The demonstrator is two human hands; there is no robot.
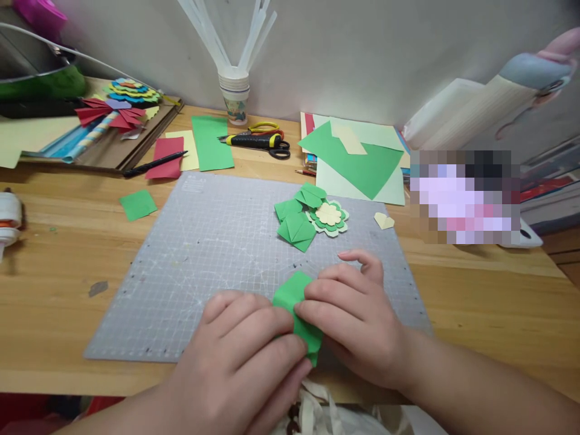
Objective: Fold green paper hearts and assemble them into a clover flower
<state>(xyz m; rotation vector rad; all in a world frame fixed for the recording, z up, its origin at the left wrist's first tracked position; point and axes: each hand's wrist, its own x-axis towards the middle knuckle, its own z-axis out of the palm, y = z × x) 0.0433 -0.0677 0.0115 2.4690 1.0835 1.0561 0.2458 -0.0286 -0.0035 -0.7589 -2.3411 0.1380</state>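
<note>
A small piece of green paper lies between my hands, over the front part of the grey cutting mat. My left hand grips its left and near side, fingers curled. My right hand presses its fingertips on the right side of the same paper, with one finger lifted away. The near part of the paper is partly hidden by my fingers. Just beyond, several folded green paper pieces rest on the mat beside a layered paper flower in cream and green.
Behind the mat lie green paper, red paper, a black pen, a utility knife and scissors. Paper cups hold white sticks. A green square is left; a glue bottle stands farther left.
</note>
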